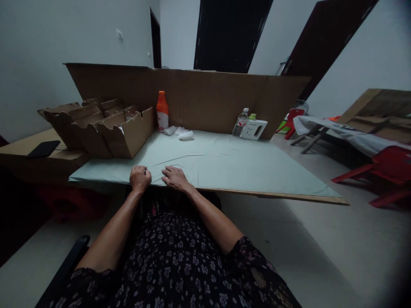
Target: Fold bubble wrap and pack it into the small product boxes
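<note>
My left hand [140,177] is closed in a fist at the front edge of the table, against the pale green cloth [231,167]. Its fingers are curled, and what they hold, if anything, is hidden; a small dark spot shows at the finger side. Just to the right, my right hand [174,176] lies on the same cloth with its fingers stretched out, palm down. A long crease runs in the cloth beyond both hands.
Open cardboard boxes [128,134] stand on the left, near a dark phone [43,149]. Along the cardboard screen [205,96] are an orange-capped bottle [162,112], white rolled pieces [186,136], a clear bottle [240,124] and a white jug [254,129]. Red stools [390,164] stand right.
</note>
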The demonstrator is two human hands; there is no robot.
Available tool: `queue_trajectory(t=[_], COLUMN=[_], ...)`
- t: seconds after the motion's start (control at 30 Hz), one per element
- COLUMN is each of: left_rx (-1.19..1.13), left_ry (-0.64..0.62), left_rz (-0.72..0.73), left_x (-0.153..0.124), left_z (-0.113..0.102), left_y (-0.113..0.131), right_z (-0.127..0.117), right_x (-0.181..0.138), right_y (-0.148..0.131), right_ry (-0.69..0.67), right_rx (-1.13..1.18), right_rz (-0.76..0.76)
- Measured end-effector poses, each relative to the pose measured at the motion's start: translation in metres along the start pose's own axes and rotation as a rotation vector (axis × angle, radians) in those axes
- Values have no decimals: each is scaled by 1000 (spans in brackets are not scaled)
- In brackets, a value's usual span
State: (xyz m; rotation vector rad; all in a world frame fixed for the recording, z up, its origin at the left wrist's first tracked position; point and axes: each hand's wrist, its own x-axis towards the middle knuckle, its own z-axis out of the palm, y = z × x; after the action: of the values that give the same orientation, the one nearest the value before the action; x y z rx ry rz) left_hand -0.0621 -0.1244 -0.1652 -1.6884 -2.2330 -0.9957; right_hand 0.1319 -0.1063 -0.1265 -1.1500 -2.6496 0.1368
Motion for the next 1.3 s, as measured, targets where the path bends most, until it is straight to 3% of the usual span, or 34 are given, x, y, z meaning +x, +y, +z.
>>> queue_trajectory(t=[0.33, 0.53, 0.67, 0.87, 1.0, 1.1, 1.2, 1.3], left_rx=[-17, -47, -119, -241, -253, -221, -162, -158], left_ry=[-51, -231, -343, -223, -82, -18, -6, -58], left_rz=[-31, -18, 12, 27, -49, -93, -116, -120], left_x=[0, 11, 35, 90, 129, 163, 207, 257], left_z=[-8, -26, -61, -146, -200, -223, -225, -207], left_y=[7, 6, 3, -5, -23, -44, -71, -99], right_z=[-2, -17, -41, -77, -107, -137, -168, -193], right_x=[-1, 0, 6, 30, 60, 99, 154, 221], right_y=[-3, 1, 12, 26, 28, 23, 10, -7], right_ry=[-15, -130, -270, -450, -463, -410, -268, -110], right_rx=[-6, 55, 104, 86, 40, 17, 17, 36], right_rz=[5, -11, -85, -189, -188, -196, -217, -253])
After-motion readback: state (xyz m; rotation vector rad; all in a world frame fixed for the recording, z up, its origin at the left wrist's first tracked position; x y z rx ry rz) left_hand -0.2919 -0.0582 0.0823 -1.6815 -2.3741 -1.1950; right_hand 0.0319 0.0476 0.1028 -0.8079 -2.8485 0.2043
